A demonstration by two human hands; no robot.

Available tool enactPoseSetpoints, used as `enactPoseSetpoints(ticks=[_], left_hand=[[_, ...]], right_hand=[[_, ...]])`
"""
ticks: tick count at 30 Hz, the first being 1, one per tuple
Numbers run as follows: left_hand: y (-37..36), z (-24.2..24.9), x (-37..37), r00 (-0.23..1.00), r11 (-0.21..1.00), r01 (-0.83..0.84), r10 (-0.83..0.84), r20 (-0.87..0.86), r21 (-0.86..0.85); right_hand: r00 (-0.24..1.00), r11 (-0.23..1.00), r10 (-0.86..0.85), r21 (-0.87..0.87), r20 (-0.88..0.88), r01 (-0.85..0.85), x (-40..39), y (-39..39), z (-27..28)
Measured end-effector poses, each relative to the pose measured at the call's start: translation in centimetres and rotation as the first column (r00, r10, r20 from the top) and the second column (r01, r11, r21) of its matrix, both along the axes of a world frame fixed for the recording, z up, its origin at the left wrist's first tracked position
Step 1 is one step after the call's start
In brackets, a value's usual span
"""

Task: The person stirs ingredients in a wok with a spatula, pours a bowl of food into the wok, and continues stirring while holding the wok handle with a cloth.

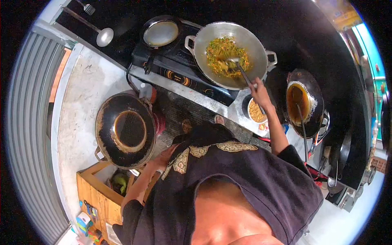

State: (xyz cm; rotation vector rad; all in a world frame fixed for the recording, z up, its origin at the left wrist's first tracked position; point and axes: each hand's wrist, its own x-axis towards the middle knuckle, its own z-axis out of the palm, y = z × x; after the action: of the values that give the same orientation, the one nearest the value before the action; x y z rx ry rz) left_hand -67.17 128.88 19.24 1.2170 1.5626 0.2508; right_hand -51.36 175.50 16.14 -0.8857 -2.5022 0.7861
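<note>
My right hand [259,93] is closed round the handle of a metal spatula [242,72], whose head lies in chopped green and orange food [220,51]. That food sits in a large silver wok [204,38] with two handles, on the black stove [179,75]. Beside the body, near the black shirt, is my left hand [165,157]; its fingers are hidden against the cloth. To its left stands a big black wok [104,134] with dark liquid inside. A white bowl of light brown crumbly food [257,111] is just below my right hand.
A small frying pan [161,33] sits at the stove's left. A ladle [105,37] lies at the upper left. On the right is a dark wok [314,87] with brown oil and a long-handled utensil. A wooden box [100,192] stands at the lower left.
</note>
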Motion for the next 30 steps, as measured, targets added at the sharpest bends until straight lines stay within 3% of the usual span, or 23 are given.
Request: enactPoseSetpoints(ticks=[2,5,7,8,10,11,14,17,20,23,26,27,29,30], left_hand=[[0.0,0.2,0.4,0.999,0.994,-0.026,0.023,-0.029,-0.105],[-4.3,-8.3,1.6,0.99,0.99,0.008,-0.028,-0.139,-0.138],[-2.5,-5.5,1.5,0.996,0.989,-0.069,0.061,-0.059,-0.13],[-1.7,-4.1,1.3,0.994,0.985,-0.112,0.111,-0.019,-0.128],[-1.2,-3.1,0.8,0.998,0.984,-0.054,0.05,-0.031,-0.17],[-1.0,-2.5,0.8,0.999,0.981,-0.023,0.017,-0.032,-0.193],[0.3,0.4,0.8,0.979,0.972,-0.192,0.2,0.051,-0.134],[-1.4,-3.5,0.9,0.969,0.975,-0.218,0.223,0.112,-0.054],[-2.6,-4.9,1.0,0.993,0.989,-0.118,0.119,0.011,-0.091],[-0.8,-1.5,1.1,0.984,0.982,-0.17,0.174,0.04,-0.079],[-1.0,-3.1,1.0,0.991,0.979,-0.131,0.132,-0.007,-0.154],[-1.4,-3.8,1.2,0.986,0.983,-0.164,0.165,-0.002,-0.085],[-2.1,-4.9,1.8,0.972,0.971,-0.234,0.233,0.02,0.052],[-1.2,-3.6,1.8,0.969,0.97,-0.24,0.241,0.044,-0.023]], right_hand=[[0.984,0.987,-0.022,-0.151,0.175,0.049,3.2,-2.2,4.3],[0.96,0.962,-0.064,-0.237,0.272,0.132,5.9,-4.1,9.0],[0.947,0.959,-0.044,-0.253,0.319,0.13,6.9,-4.3,10.6],[0.964,0.974,-0.017,-0.213,0.267,0.076,7.3,-3.7,9.2],[0.984,0.992,0.056,-0.123,0.167,-0.035,7.2,-2.8,6.1],[0.95,0.976,0.007,-0.209,0.313,0.062,6.3,-2.3,5.5],[0.976,0.908,-0.046,-0.398,0.215,0.131,2.7,-0.7,1.8],[0.999,0.971,-0.035,-0.237,-0.039,0.025,-0.6,1.2,-0.9],[0.987,0.919,-0.135,-0.36,0.09,0.159,-4.2,1.3,3.2],[0.991,0.969,-0.099,-0.216,0.091,0.117,-5.2,3.6,0.3],[0.995,0.969,-0.055,-0.237,0.086,0.074,-3.3,3.0,0.5],[0.991,0.987,0.101,0.132,-0.089,-0.089,-1.5,4.2,-2.5],[0.989,0.997,0.03,-0.076,0.144,-0.019,1.4,2.4,2.3],[0.972,0.989,0.01,-0.144,0.236,0.025,2.9,1.3,5.0]])
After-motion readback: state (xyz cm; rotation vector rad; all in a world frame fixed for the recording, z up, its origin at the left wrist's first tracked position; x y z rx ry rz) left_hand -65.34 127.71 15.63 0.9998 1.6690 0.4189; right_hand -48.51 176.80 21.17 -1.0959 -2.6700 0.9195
